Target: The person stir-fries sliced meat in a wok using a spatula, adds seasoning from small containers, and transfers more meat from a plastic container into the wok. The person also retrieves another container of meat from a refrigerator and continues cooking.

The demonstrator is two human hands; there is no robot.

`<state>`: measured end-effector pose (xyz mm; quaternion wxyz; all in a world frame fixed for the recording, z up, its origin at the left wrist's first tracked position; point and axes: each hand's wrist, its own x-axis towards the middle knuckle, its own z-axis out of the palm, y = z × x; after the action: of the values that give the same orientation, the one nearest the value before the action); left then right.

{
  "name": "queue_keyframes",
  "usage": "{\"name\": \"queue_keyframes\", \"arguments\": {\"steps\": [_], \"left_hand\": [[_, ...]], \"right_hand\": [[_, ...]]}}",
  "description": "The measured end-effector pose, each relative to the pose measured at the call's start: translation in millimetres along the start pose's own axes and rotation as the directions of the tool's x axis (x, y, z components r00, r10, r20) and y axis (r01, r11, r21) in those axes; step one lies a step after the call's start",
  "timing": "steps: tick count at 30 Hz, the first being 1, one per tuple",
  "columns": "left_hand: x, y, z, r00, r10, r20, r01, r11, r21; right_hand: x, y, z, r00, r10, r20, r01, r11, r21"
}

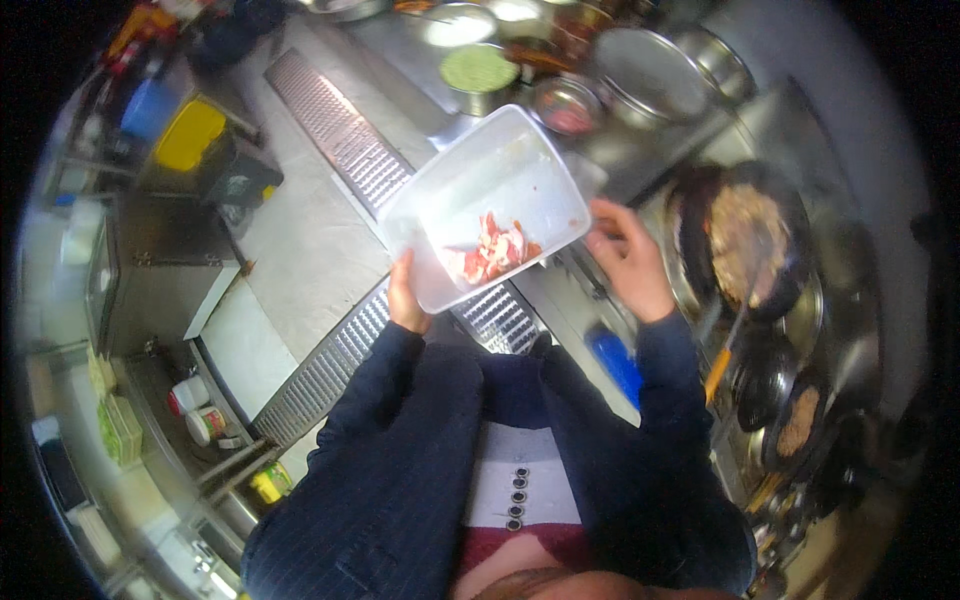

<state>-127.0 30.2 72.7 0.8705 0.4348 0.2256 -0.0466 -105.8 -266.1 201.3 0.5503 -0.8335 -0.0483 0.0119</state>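
A translucent white plastic container [495, 180] is held tilted in front of me, with some pieces of raw meat [491, 251] gathered at its near end. My left hand [407, 296] grips its lower left side. At its right edge is my right hand [626, 259], its thumb and fingers around the rim. To the right of that hand a dark wok [686, 225] stands on the stove, holding pale sliced food [742, 232]. A utensil with an orange handle [718, 375] rests in the wok.
Ahead stand a pot of green food [480, 69], a steel bowl with reddish contents [566, 109] and a large round steel pan [652, 71]. A pan with brown food [799, 424] lies at right. Metal drain grates [337, 124] cross the floor. Yellow [191, 135] and blue [150, 109] containers are at left.
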Motion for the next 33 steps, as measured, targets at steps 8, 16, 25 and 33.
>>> {"name": "queue_keyframes", "arguments": {"steps": [8, 16, 25, 33], "left_hand": [[57.8, 89.7, -130.9, 0.972, 0.028, -0.232, -0.004, 0.995, 0.100], [122.5, 205.4, -230.8, 0.879, 0.084, -0.469, -0.047, 0.995, 0.089], [281.5, 306.7, -294.9, 0.871, 0.056, -0.488, -0.101, 0.993, -0.067], [451.7, 462.1, -302.1, 0.791, 0.041, -0.610, -0.063, 0.998, -0.015]], "right_hand": [[141.2, -46.2, 196.9, 0.993, -0.106, 0.053, 0.102, 0.992, 0.074], [267.1, -5.0, 315.1, 0.992, -0.001, 0.127, 0.019, 0.990, -0.137], [448.8, 84.1, 422.6, 0.965, 0.071, 0.254, -0.023, 0.982, -0.189], [676.8, 10.4, 569.3, 0.772, 0.149, 0.618, -0.005, 0.974, -0.228]]}}
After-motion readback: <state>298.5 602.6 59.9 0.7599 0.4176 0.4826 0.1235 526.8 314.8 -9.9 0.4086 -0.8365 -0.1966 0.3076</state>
